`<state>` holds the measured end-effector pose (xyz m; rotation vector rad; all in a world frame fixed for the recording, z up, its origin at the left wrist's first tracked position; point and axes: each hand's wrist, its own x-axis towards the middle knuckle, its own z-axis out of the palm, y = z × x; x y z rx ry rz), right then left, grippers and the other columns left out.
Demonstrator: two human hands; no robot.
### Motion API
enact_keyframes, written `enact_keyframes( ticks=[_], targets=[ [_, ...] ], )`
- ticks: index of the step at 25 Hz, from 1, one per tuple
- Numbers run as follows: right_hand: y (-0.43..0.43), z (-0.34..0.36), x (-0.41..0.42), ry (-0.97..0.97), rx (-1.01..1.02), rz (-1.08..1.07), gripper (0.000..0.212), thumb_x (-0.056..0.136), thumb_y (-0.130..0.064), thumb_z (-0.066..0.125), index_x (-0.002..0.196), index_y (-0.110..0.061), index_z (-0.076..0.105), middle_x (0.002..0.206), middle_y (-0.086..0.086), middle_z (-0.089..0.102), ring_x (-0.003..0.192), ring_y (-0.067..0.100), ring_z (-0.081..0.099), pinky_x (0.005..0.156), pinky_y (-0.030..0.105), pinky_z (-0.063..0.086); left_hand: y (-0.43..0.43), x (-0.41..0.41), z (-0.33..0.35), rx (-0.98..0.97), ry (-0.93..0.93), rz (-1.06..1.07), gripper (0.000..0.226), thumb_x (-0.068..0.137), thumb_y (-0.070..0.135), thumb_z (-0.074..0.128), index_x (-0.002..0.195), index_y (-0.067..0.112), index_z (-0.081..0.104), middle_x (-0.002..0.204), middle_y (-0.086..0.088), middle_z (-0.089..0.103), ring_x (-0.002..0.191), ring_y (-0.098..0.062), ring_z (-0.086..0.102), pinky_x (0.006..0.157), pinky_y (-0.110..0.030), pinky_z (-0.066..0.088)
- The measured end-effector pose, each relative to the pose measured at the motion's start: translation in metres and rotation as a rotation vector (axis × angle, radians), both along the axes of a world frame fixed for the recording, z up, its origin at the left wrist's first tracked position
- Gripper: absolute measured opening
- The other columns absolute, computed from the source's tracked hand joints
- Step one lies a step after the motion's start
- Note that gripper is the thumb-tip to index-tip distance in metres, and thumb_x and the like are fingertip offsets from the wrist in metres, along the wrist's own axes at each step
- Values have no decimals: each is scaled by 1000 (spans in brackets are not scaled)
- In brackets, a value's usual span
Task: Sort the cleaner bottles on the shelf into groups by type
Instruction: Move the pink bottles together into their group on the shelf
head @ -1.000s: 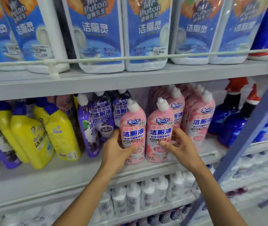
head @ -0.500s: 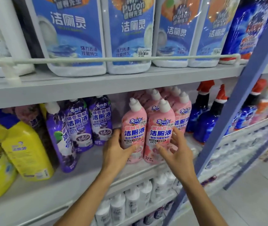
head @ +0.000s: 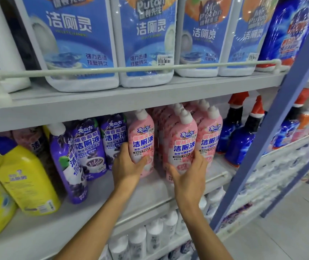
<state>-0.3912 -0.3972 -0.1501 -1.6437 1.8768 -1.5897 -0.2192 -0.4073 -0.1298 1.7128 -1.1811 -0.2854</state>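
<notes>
a: what is nearest?

b: two bare forearms reach up from the bottom edge. the left hand (head: 129, 169) curls fingers and thumb round the lower body of a pink bottle (head: 140, 139), which stands upright near the front of the middle shelf (head: 101, 194).

a: and the other hand?

b: the right hand (head: 189, 175) grasps a second pink bottle (head: 182, 143) low on its label, thumb across the front, fingers round the right side. it sits just right of the first, with a narrow gap between them.

a: what lies beside them?

b: purple bottles (head: 91, 147) stand just left of the left hand, and a leaning purple bottle (head: 67, 162) tilts at the front. further left are yellow bottles (head: 28, 181). behind and right of the second pink bottle, more pink bottles (head: 209, 136) stand packed close, then blue bottles with red caps (head: 240, 139).

a: and farther off?

b: on the shelf above, large white jugs (head: 150, 44) with blue labels stand behind a white rail (head: 112, 69).
</notes>
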Motion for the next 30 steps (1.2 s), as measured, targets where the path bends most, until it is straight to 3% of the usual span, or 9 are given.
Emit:
enact_keyframes(
  ticks=[3, 8, 13, 26, 30],
  targets=[
    [-3, -3, -3, -10, -22, 19, 101, 75, -42, 91, 155, -23, 33, 146, 1, 49, 137, 21, 50, 100, 45, 54, -2, 0, 0, 33, -23, 48, 54, 70, 44, 88, 103, 17, 56, 103, -8, 75, 93, -34, 70, 76, -44, 57],
    [-5, -9, -5, 3, -65, 20, 96, 75, -42, 91, 152, -17, 41, 142, 4, 49, 133, 22, 50, 100, 43, 55, -1, -9, 11, 53, -91, 174, 57, 71, 38, 90, 108, 12, 56, 106, -10, 72, 93, -33, 68, 68, -33, 45],
    [-6, -10, -9, 3, -66, 39, 94, 75, -42, 91, 150, -16, 41, 140, 4, 50, 132, 24, 52, 97, 45, 56, -16, -26, 13, 2, -18, 243, 54, 73, 33, 90, 111, 12, 58, 111, -11, 71, 99, -34, 68, 78, -40, 51],
    [-8, -13, -23, 26, -84, 139, 90, 79, -43, 87, 152, -15, 42, 142, 4, 49, 133, 23, 51, 94, 39, 55, -77, -45, 15, -31, 9, 323, 43, 84, 21, 82, 115, 4, 58, 108, -21, 72, 101, -42, 69, 78, -46, 53],
    [-8, -14, -25, 24, -90, 159, 89, 80, -42, 86, 153, -16, 41, 144, 3, 47, 135, 23, 50, 96, 39, 55, -89, -45, 10, -13, 17, 328, 46, 89, 16, 77, 126, 3, 54, 109, -26, 70, 101, -45, 68, 79, -49, 54]
  ],
)
